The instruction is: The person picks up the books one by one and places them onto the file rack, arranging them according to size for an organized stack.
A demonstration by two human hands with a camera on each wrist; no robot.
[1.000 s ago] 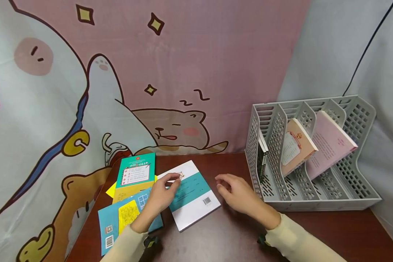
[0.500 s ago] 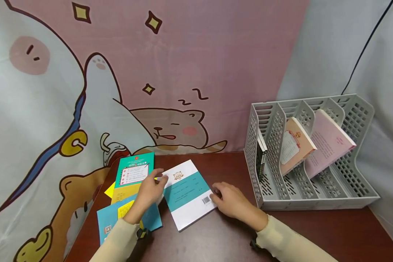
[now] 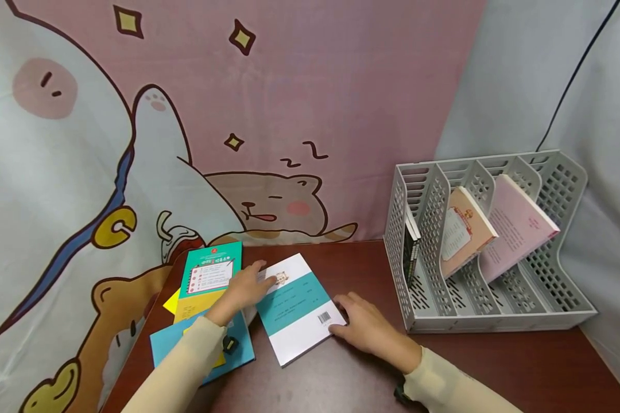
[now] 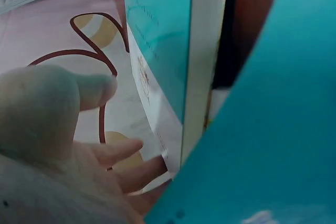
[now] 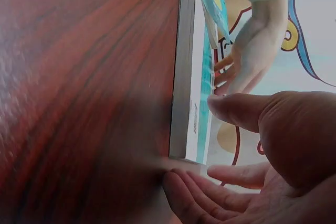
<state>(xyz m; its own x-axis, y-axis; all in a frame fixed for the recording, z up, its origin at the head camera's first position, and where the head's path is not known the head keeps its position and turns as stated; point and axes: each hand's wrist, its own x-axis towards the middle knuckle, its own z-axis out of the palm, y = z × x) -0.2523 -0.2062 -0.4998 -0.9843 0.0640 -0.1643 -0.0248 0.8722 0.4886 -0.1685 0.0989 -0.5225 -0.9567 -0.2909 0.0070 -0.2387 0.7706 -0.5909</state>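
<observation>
A white book with a teal band and a barcode (image 3: 301, 310) lies flat on the brown table. At its upper left edge is my left hand (image 3: 245, 288), thumb reaching over the cover and fingers extended. In the left wrist view those fingers (image 4: 139, 174) come up to the book's edge, and the thumb stands apart from it. My right hand (image 3: 364, 324) is at the lower right corner, its thumb above the cover. The right wrist view has its fingers (image 5: 191, 195) beside the book's end, with a gap between thumb and fingers.
To the left lie a green and yellow book (image 3: 212, 269) and a blue book (image 3: 240, 344), partly under the left sleeve. A grey rack (image 3: 501, 323) on the right holds several books, including an orange one (image 3: 465, 229) and a pink one (image 3: 516, 229). A printed cloth hangs behind.
My left hand moved left off the cover, then came back to the book's left edge. My right hand moved left to the book's right corner. The book has hardly shifted.
</observation>
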